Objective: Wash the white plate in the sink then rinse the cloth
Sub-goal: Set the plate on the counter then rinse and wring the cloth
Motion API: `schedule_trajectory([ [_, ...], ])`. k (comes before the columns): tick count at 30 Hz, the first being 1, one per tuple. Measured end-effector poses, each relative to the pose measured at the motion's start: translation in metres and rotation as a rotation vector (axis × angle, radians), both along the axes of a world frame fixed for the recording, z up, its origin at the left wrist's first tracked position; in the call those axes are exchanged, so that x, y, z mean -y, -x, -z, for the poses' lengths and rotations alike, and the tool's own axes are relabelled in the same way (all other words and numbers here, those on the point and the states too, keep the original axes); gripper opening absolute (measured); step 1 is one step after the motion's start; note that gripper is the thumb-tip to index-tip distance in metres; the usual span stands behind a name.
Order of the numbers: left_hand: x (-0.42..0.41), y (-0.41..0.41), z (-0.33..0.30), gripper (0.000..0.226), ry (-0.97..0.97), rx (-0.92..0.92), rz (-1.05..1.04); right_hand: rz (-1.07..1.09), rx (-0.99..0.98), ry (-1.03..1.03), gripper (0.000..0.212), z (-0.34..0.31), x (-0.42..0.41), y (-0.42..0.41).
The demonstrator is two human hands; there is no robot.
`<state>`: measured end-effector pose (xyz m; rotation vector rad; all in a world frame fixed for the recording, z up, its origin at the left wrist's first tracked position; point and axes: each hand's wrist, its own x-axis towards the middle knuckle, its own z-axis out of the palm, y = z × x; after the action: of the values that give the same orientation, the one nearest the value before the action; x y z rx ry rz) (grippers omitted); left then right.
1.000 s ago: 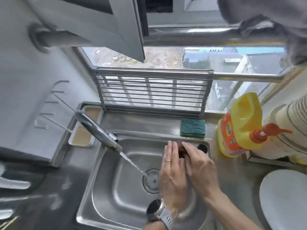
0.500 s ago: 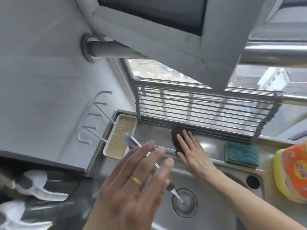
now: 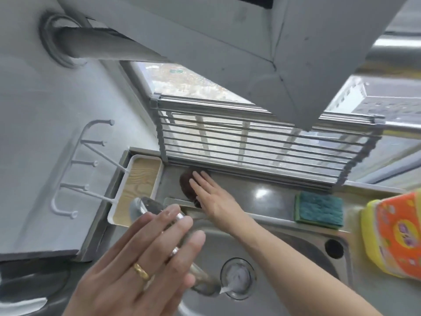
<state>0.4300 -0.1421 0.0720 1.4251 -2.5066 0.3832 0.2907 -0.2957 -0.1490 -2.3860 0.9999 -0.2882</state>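
- The right hand (image 3: 210,197) lay flat, fingers straight and together, pressing on the dark brown cloth (image 3: 186,181) on the steel ledge (image 3: 262,195) behind the sink (image 3: 296,247), just below the folding rack (image 3: 262,142).
- The left hand (image 3: 145,258) hovered with fingers spread and straight, holding nothing, above the tap (image 3: 145,206); it wore a gold ring (image 3: 141,271).
- The cloth looked soft, limp and probably wet, so it would sag and drip when lifted. A pinch at its exposed left edge, or gathering it into the palm, seemed the surest hold; being light, it needed little force.
- Much of the cloth was covered by the right hand's fingers, so its full outline and thickness could not be made out.
- The white plate was nowhere in view, so its place and condition could not be told.
- The tap's spout was largely hidden behind the left hand; water showed only near the drain (image 3: 237,278).
- The yellow and orange detergent bottle (image 3: 396,236) was cut off at the right edge, beside a green sponge (image 3: 319,209).
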Motion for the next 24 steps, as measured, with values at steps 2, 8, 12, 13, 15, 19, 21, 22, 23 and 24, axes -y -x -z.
schedule_trajectory([
  [2, 0.002, 0.001, 0.0, 0.048, -0.021, -0.008, -0.014, 0.145, -0.034, 0.032, 0.058, 0.002, -0.018, 0.031],
  [8, -0.004, 0.012, -0.008, 0.037, -0.051, -0.117, -0.059, 0.35, -0.179, 0.038, 0.067, -0.022, -0.047, 0.11],
  [12, -0.009, 0.014, -0.01, 0.035, -0.087, -0.163, -0.067, 0.43, -0.215, 0.019, 0.07, -0.027, -0.051, 0.119],
  [13, -0.01, 0.015, -0.011, 0.034, -0.097, -0.168, -0.064, 0.463, -0.219, 0.028, 0.07, -0.026, -0.053, 0.12],
  [15, -0.01, 0.013, -0.011, 0.033, -0.11, -0.173, -0.064, 0.532, -0.23, 0.034, 0.068, -0.024, -0.06, 0.125],
  [19, -0.016, 0.01, -0.014, 0.037, -0.189, -0.272, -0.04, 0.663, -0.135, -0.126, 0.048, -0.045, -0.082, 0.13],
  [21, -0.027, 0.002, -0.017, 0.043, -0.229, -0.385, -0.076, 0.764, 0.006, -0.238, 0.043, -0.067, -0.108, 0.132],
  [22, -0.036, -0.003, -0.017, 0.045, -0.226, -0.443, -0.117, 0.814, 0.063, -0.297, 0.041, -0.077, -0.129, 0.133],
  [23, -0.046, -0.009, -0.015, 0.047, -0.208, -0.489, -0.161, 0.849, 0.108, -0.355, 0.038, -0.083, -0.154, 0.131],
  [24, -0.059, -0.016, -0.009, 0.048, -0.191, -0.519, -0.21, 0.863, 0.136, -0.416, 0.036, -0.087, -0.182, 0.126],
])
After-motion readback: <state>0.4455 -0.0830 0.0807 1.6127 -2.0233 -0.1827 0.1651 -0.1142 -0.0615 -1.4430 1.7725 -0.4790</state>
